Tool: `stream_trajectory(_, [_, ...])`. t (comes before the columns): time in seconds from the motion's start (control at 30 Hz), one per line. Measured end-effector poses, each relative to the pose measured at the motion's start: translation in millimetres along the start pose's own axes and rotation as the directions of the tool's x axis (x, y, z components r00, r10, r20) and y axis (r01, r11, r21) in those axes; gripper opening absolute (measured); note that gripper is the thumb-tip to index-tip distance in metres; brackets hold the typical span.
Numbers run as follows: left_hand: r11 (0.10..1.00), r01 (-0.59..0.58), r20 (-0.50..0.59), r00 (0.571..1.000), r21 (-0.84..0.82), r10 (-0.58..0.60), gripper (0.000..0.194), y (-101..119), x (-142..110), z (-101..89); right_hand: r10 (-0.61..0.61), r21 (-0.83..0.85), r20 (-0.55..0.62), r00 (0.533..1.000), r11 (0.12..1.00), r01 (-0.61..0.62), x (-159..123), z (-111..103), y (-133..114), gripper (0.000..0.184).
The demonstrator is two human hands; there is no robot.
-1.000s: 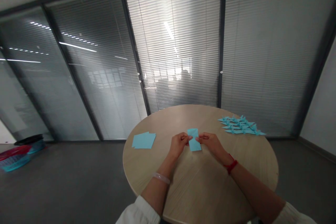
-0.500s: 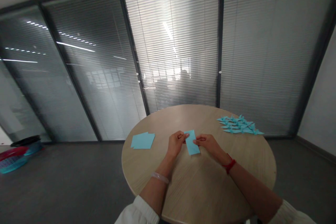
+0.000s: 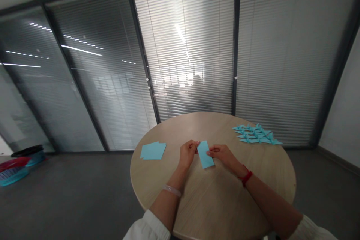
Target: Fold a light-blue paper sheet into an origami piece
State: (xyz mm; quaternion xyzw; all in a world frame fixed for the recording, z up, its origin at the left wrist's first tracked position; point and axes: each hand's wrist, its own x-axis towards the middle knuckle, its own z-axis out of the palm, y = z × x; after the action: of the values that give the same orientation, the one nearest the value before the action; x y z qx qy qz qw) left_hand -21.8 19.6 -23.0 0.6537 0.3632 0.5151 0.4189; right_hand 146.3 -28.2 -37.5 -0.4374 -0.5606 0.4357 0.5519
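Observation:
A folded light-blue paper strip (image 3: 205, 154) is held just above the round wooden table (image 3: 213, 202), slightly tilted. My left hand (image 3: 188, 153) pinches its left edge near the top, fingers curled. My right hand (image 3: 222, 154) pinches the strip's right edge, fingers closed on it. A clear bangle sits on my left wrist and a red band on my right wrist.
A small stack of flat blue paper sheets (image 3: 152, 150) lies on the table's left side. Several folded blue paper figures (image 3: 255, 134) lie in rows at the far right. Glass walls with blinds stand behind. Coloured baskets (image 3: 15, 167) sit on the floor at far left.
The paper strip has tilted a little and dropped slightly towards me between my hands. Both hands keep their pinch on it.

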Motion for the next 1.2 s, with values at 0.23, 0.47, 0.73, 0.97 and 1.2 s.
stream_trajectory(0.23, [0.957,0.221,0.204,0.962,-0.188,-0.182,0.043,4.5,-4.5,5.8,-0.014,0.068,-0.094,0.995,0.998,0.021,5.4,-4.7,6.3,0.04])
stream_trajectory(0.47, [0.94,0.236,0.091,0.971,-0.245,-0.22,0.039,3.9,-3.9,1.1,-0.353,-0.31,-0.082,0.932,0.898,0.313,1.7,-5.3,5.9,0.053])
stream_trajectory(0.73, [0.912,0.283,0.101,0.959,-0.297,-0.265,0.036,-6.0,-2.1,-3.5,-0.59,-0.601,0.235,0.772,0.536,0.593,-1.9,-4.4,6.8,0.021])
stream_trajectory(0.97, [0.917,0.346,0.296,0.913,-0.2,-0.28,0.034,-9.5,-3.6,1.1,-0.584,-0.554,0.058,0.81,0.655,0.513,3.9,-9.1,11.3,0.015])
stream_trajectory(1.2, [0.938,0.304,0.451,0.87,-0.168,-0.201,0.043,-7.9,-7.8,4.5,-0.494,-0.484,-0.083,0.865,0.779,0.398,6.4,-11.9,15.1,0.017])
